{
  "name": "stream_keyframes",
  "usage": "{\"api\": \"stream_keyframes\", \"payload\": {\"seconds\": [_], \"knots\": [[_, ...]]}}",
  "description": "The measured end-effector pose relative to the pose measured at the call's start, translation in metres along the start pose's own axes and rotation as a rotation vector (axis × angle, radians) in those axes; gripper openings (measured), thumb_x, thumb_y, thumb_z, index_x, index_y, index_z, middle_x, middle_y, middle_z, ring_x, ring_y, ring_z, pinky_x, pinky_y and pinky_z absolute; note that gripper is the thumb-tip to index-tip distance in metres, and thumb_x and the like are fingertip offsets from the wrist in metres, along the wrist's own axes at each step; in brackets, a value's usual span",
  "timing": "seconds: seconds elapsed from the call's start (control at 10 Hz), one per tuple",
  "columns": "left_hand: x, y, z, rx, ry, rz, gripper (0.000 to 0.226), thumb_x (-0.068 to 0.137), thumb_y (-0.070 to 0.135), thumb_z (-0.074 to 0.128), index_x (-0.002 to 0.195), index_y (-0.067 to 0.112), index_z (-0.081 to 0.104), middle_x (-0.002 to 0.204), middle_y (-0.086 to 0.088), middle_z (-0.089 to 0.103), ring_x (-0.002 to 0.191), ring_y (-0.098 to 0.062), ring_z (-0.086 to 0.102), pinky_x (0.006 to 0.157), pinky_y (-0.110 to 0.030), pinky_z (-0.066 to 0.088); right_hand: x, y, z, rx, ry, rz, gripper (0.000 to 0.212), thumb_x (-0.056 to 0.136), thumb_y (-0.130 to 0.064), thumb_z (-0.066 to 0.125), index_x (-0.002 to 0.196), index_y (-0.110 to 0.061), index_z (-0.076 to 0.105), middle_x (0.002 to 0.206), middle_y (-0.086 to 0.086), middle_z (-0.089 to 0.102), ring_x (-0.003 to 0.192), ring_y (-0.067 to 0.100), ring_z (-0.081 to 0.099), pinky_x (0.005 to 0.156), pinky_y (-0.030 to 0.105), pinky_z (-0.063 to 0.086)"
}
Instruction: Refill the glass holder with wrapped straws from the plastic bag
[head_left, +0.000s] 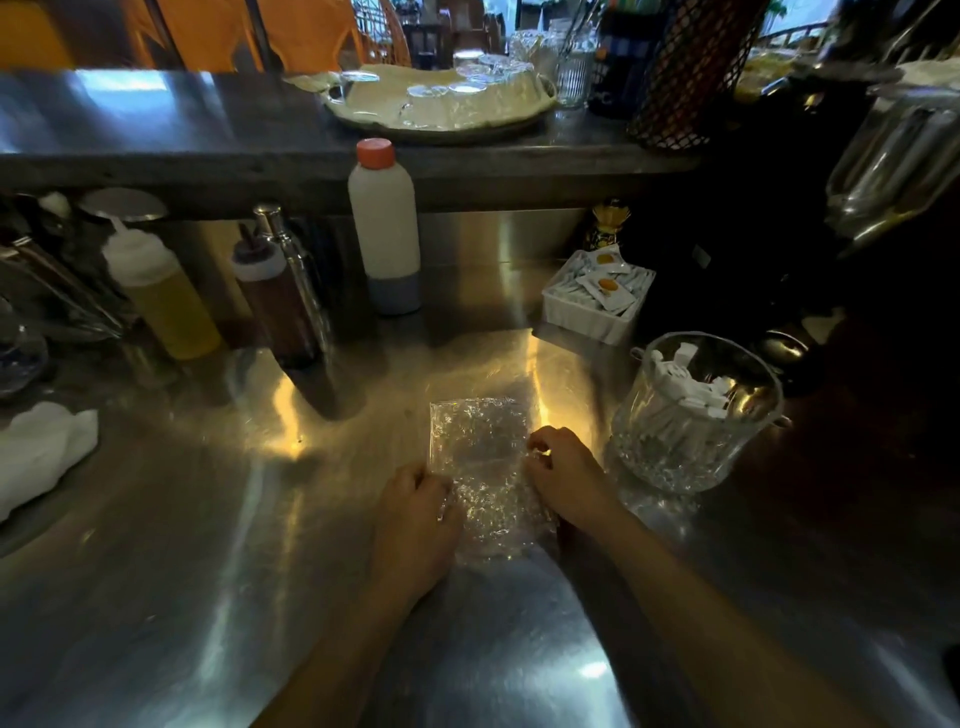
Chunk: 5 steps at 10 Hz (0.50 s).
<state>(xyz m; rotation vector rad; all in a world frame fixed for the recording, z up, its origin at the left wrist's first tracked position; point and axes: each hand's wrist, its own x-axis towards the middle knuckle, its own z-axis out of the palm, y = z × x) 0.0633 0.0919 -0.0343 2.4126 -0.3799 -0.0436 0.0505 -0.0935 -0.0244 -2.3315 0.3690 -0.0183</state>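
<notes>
A clear, crinkled plastic bag (480, 457) lies flat on the steel counter (208, 519), in front of the person and a little right of the middle. It looks empty, or nearly so; no straws can be made out through the wrinkled film.

The left hand (415, 512) rests on the bag's left edge, near its lower corner. Its fingers are curled inward and pressed against the plastic, but whether they pinch the edge or only hold it down cannot be told. The right hand (563, 475) is at the bag's right edge, about halfway along. Its fingers are bent and close together, with the tips touching the film, and they seem to nip the edge lightly.

The glass holder (693, 415) stands on the counter just to the right of the bag, near the right hand but apart from it. It is a cut-glass vessel, upright, and the wrapped straws (691, 384) stand inside it with their white paper ends showing at the top.

Behind the holder a white basket (587, 317) holds small paper sachets. Farther left, at the back of the counter, stand a white bottle (384, 234) with an orange cap, a brown squeeze bottle (275, 306) and a yellow squeeze bottle (166, 296). A white cloth (41, 447) lies at the left edge of the counter.
</notes>
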Motion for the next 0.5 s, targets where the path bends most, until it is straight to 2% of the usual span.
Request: {"api": "stream_keyframes", "payload": {"seconds": [0.1, 0.2, 0.3, 0.4, 0.5], "knots": [[-0.002, -0.005, 0.004, 0.075, -0.006, 0.036, 0.021, 0.081, 0.018, 0.061, 0.099, 0.009, 0.066, 0.125, -0.016, 0.055, 0.112, -0.032, 0.049, 0.095, -0.034, 0.037, 0.002, 0.004, 0.002, -0.037, 0.014, -0.024, 0.023, 0.091, -0.022, 0.051, 0.111, -0.011, 0.057, 0.118, 0.009, 0.049, 0.094, 0.020, 0.053, 0.084, 0.034, 0.047], [-0.001, -0.007, 0.003, 0.087, -0.010, 0.063, 0.022, 0.084, 0.022, 0.059, 0.103, 0.012, 0.064, 0.125, -0.010, 0.056, 0.113, -0.029, 0.049, 0.094, -0.032, 0.035, 0.004, 0.006, 0.001, -0.041, -0.015, -0.035, 0.022, 0.091, -0.021, 0.052, 0.109, -0.011, 0.059, 0.117, 0.010, 0.048, 0.088, 0.016, 0.050, 0.075, 0.026, 0.041], [0.001, -0.006, -0.001, 0.073, 0.013, 0.086, 0.021, 0.084, 0.023, 0.058, 0.102, 0.013, 0.062, 0.117, -0.007, 0.059, 0.106, -0.026, 0.053, 0.088, -0.031, 0.036, 0.008, 0.008, 0.000, -0.068, -0.030, -0.042, 0.020, 0.090, -0.022, 0.053, 0.106, -0.012, 0.060, 0.115, 0.009, 0.049, 0.083, 0.013, 0.048, 0.063, 0.019, 0.037], [0.007, -0.002, -0.010, 0.075, -0.019, 0.071, 0.032, 0.086, 0.024, 0.056, 0.116, 0.013, 0.055, 0.118, -0.009, 0.060, 0.108, -0.027, 0.053, 0.092, -0.034, 0.037, 0.013, 0.006, -0.005, -0.139, -0.088, -0.018, 0.024, 0.088, -0.023, 0.054, 0.110, -0.014, 0.058, 0.119, 0.010, 0.049, 0.086, 0.015, 0.048, 0.072, 0.024, 0.039], [0.023, 0.002, -0.025, 0.123, -0.013, 0.090, 0.039, 0.086, 0.026, 0.056, 0.123, 0.013, 0.051, 0.127, -0.008, 0.057, 0.117, -0.026, 0.049, 0.099, -0.034, 0.034, 0.021, 0.000, -0.018, -0.220, -0.132, -0.003, 0.032, 0.086, -0.028, 0.057, 0.116, -0.016, 0.054, 0.125, 0.009, 0.048, 0.100, 0.024, 0.053, 0.083, 0.031, 0.042]]}}
